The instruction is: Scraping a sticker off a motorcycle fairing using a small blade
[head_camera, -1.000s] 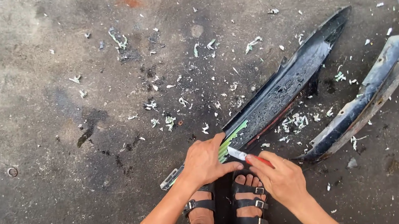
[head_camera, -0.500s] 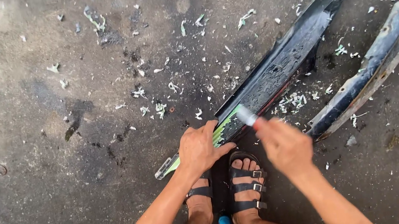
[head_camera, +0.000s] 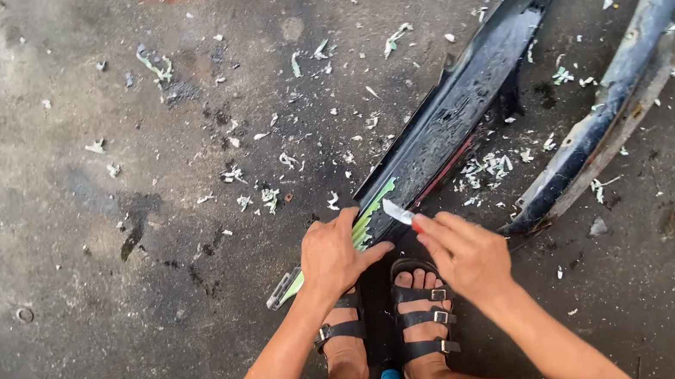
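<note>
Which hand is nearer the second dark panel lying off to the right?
Right. The right hand, holding a small blade, sits just left of that panel's near end; the left hand is farther left, pressing the first panel.
</note>
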